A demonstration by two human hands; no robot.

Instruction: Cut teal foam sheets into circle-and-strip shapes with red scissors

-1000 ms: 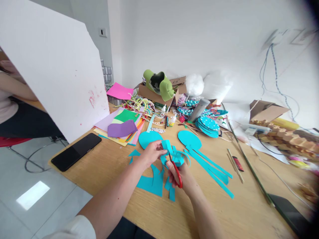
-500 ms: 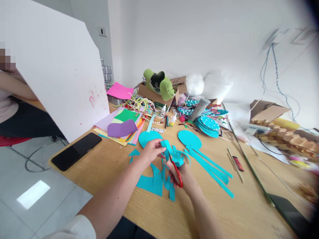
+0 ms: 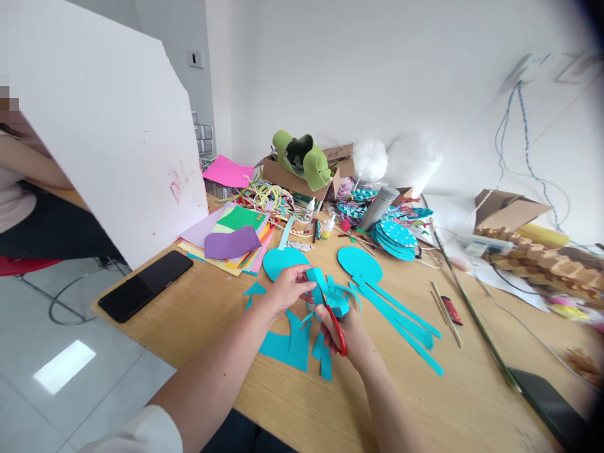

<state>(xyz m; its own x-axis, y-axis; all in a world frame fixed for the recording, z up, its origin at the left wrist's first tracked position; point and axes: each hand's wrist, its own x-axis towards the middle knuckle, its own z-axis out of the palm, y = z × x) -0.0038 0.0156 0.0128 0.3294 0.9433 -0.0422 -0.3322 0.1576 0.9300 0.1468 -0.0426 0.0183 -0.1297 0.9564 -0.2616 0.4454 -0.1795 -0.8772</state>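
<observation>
Between the fingers of my left hand [image 3: 289, 290] is a strip of turquoise paper [image 3: 315, 280], pinched near its end. My right hand [image 3: 346, 333] is closed around red-handled scissors [image 3: 338, 332], whose blades meet the strip. Curled turquoise strips hang about my right hand. Flat on the table lie a turquoise oval [image 3: 282, 261] behind my left hand and another oval [image 3: 359, 264] further right. Long cut strips [image 3: 401, 324] fan out to the right, and offcuts [image 3: 287, 346] lie beneath my hands.
Coloured sheets [image 3: 231, 242] are stacked at the left, near a black phone [image 3: 147, 286]. A steel flask [image 3: 378, 209], glue bottles and craft pieces crowd the back. Sticks and a red lighter [image 3: 452, 310] lie right. A white board [image 3: 108, 126] stands left, a person behind it.
A thin paper piece below the scissors has shifted left over the offcuts. Both hands stay nearly in place, the strip still held at the blades.
</observation>
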